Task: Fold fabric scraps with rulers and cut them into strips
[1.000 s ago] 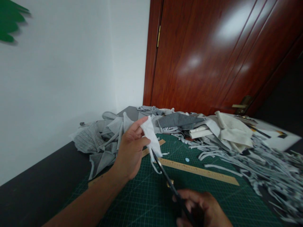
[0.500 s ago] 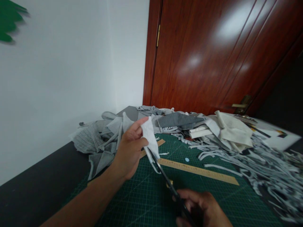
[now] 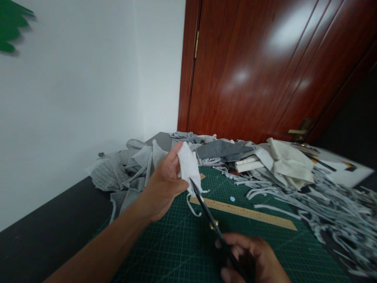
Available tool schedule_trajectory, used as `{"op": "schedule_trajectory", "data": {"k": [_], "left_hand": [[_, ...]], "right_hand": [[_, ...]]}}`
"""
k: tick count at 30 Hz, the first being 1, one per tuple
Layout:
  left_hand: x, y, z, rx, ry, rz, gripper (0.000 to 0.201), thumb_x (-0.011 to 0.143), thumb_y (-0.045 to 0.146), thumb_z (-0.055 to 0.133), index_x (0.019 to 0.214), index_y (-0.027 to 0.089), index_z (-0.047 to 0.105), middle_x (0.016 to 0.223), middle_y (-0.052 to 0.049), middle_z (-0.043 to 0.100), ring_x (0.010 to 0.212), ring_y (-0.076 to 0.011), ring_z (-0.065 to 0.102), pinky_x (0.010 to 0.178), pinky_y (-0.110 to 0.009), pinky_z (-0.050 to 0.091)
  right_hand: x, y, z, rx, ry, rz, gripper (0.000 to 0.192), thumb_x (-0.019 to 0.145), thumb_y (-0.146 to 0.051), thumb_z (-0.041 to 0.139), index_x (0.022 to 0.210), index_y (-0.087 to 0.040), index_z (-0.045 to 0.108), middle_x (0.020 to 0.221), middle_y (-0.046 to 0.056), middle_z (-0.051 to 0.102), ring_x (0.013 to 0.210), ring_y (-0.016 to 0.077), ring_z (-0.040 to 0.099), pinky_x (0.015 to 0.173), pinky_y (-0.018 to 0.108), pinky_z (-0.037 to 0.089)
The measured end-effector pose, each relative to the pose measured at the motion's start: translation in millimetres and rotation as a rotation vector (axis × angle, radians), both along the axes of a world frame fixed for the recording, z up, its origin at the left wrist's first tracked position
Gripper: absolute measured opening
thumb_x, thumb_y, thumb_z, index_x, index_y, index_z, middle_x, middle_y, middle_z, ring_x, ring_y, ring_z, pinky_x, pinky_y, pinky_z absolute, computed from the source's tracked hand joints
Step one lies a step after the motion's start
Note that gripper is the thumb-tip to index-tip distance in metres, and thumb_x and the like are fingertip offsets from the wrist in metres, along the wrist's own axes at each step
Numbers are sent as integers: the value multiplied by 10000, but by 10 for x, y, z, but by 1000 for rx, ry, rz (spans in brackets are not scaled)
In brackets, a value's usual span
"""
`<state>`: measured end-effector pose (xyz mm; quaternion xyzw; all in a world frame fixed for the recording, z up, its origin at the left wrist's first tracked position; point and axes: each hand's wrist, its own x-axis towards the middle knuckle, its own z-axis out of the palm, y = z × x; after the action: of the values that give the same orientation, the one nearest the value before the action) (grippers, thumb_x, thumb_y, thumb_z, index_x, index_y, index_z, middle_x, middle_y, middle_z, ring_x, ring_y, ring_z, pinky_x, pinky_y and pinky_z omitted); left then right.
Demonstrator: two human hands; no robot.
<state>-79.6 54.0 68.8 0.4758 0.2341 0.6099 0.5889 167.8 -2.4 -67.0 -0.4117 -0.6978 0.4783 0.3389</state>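
My left hand [image 3: 165, 184] pinches a small piece of white fabric [image 3: 189, 167] between thumb and fingers, raised over the green cutting mat [image 3: 165, 251]. Black scissors [image 3: 210, 218] with a brass-coloured pivot are gripped in my right hand [image 3: 250, 257], pointing away and to the left. Their blade tips meet the lower edge of the fabric, close to my left thumb. A narrow white strip [image 3: 193, 207] dangles in a curl below the cloth. The scissor handles are partly hidden by my right fingers.
A wooden ruler [image 3: 247, 212] lies across the mat. Grey fabric scraps [image 3: 113, 171] are heaped at the left. Folded cream cloth [image 3: 290, 163] and a dark grey piece [image 3: 224, 149] lie at the back, with many cut strips [image 3: 335, 212] at the right. Behind stand a wall and a wooden door [image 3: 250, 78].
The scissors' tips have risen slightly along the fabric, and my right hand has shifted a little to the right. The fabric has turned somewhat, with the white strip now hanging more freely below it.
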Motion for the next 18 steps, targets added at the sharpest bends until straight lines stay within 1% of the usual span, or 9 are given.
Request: {"op": "schedule_trajectory", "data": {"k": [3, 5, 9, 12, 15, 18], "left_hand": [[-13, 23, -13, 4, 15, -34, 1265, 572, -18, 738, 1686, 213, 184, 1627, -167, 458, 1425, -483, 480, 1075, -643, 547], [-28, 44, -25, 16, 32, -38, 1276, 576, -23, 743, 1691, 213, 169, 1640, -163, 443, 1449, -482, 452, 1100, -648, 530], [-63, 69, -31, 35, 96, -34, 1280, 584, -17, 758, 1695, 213, 165, 1641, -153, 452, 1503, -467, 381, 1166, -643, 464], [-86, 71, -20, 41, 132, -35, 1296, 586, -19, 761, 1700, 212, 142, 1636, -159, 464, 1497, -457, 403, 1209, -678, 381], [-113, 78, -15, 50, 142, -68, 1295, 604, -28, 769, 1699, 237, 132, 1669, -151, 424, 1492, -450, 419, 1196, -699, 386], [-146, 97, -20, 46, 150, -104, 1291, 622, -17, 793, 1699, 242, 129, 1685, -151, 399, 1510, -452, 393, 1190, -681, 402]], "right_hand": [[-32, 13, 95, 28, 11, -1, 375, 745, -313, 843, 1108, -245, 776, 611, -89, 377, 515, 106, 331, 488, 249, 280], [-41, 20, 125, 29, -10, 5, 363, 741, -327, 847, 1089, -246, 782, 595, -94, 363, 502, 104, 320, 476, 251, 268], [-19, 18, 98, 34, -29, 5, 384, 745, -337, 852, 1105, -230, 769, 596, -95, 372, 507, 105, 338, 484, 254, 275], [1, 11, 71, 5, -11, 7, 400, 760, -317, 850, 1137, -232, 750, 615, -99, 374, 521, 105, 347, 498, 250, 278], [-7, 12, 84, 9, 4, 10, 413, 751, -309, 849, 1145, -238, 747, 609, -103, 370, 512, 103, 342, 492, 246, 270], [-31, 17, 103, 30, 15, 20, 385, 746, -304, 841, 1118, -247, 756, 596, -107, 353, 500, 101, 323, 482, 243, 255]]}}
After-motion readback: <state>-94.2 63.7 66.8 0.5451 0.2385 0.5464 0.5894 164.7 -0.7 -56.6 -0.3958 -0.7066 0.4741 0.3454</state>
